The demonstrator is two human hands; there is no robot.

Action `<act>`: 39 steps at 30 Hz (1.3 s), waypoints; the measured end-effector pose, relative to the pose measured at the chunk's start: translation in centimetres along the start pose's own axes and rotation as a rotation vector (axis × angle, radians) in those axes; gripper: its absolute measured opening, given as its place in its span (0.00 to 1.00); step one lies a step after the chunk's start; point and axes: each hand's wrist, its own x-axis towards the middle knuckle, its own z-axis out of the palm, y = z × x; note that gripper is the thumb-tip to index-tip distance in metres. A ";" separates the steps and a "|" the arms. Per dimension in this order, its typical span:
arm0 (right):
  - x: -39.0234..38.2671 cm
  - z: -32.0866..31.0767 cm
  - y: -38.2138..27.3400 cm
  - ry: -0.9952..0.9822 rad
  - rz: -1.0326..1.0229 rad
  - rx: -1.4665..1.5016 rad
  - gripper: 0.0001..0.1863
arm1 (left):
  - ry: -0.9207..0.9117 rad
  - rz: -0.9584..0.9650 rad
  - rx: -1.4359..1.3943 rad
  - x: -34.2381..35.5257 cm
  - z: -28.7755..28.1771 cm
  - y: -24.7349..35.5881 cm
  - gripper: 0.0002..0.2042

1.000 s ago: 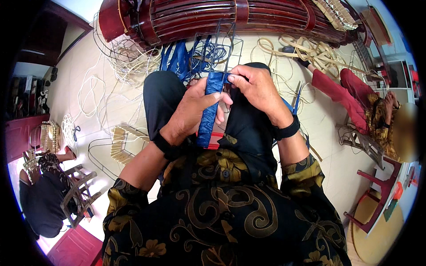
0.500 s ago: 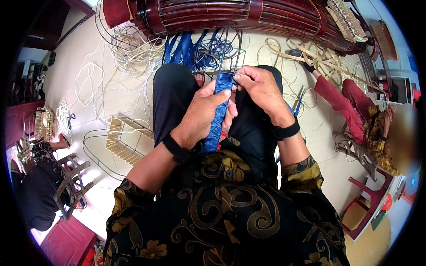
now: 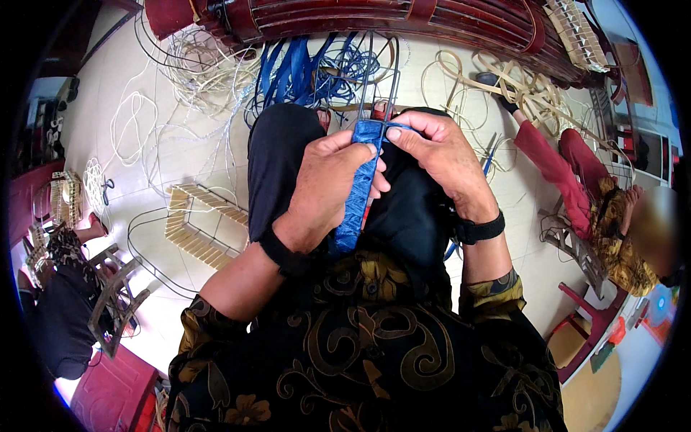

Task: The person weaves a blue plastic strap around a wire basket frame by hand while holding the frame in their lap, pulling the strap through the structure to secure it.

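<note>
Between my knees stands a narrow wire frame (image 3: pixel 392 75), its lower part wrapped in blue strip weaving (image 3: pixel 354 209). My left hand (image 3: pixel 327 173) is closed around the woven part, thumb across its front face. At the upper edge of the weaving, my right hand (image 3: pixel 439 155) pinches a blue strip (image 3: pixel 398 127) that runs out from the frame to my fingers. Bare dark wires rise above the weaving. Part of the strip beyond my right fingers is hidden by the hand.
Blue strips (image 3: pixel 291 72) lie heaped beyond my knees, beside tangled cream cords (image 3: pixel 201 65). A partly wrapped frame (image 3: pixel 188 223) lies on the floor at left. A dark red slatted piece of furniture (image 3: pixel 324 18) spans the far side. A seated person (image 3: pixel 576 173) is at right, another (image 3: pixel 65 288) at left.
My right hand has drawn slightly away to the right and down, and the blue strip now shows stretched between frame and fingers. My left hand keeps its hold.
</note>
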 end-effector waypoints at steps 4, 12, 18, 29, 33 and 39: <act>0.3 0.1 -0.8 -0.008 0.069 -0.067 0.08 | -0.007 0.103 0.024 0.2 0.4 -0.4 0.07; 0.5 -0.2 -2.2 -0.134 0.141 0.007 0.09 | -0.040 0.120 -0.004 0.8 0.4 -0.7 0.05; 0.4 -0.1 -1.5 -0.095 0.126 0.057 0.10 | -0.041 0.076 -0.047 0.6 0.6 -0.3 0.05; 1.2 -0.6 -1.2 -0.078 0.144 -0.099 0.10 | -0.032 0.112 -0.132 0.4 0.3 -0.5 0.07; 2.0 -1.2 -1.6 -0.094 0.018 -0.225 0.11 | -0.059 0.144 -0.211 0.4 -0.1 -0.9 0.09; 4.2 -3.5 -1.9 -0.308 -0.042 -0.324 0.13 | -0.125 0.160 -0.268 0.5 -0.5 -1.3 0.12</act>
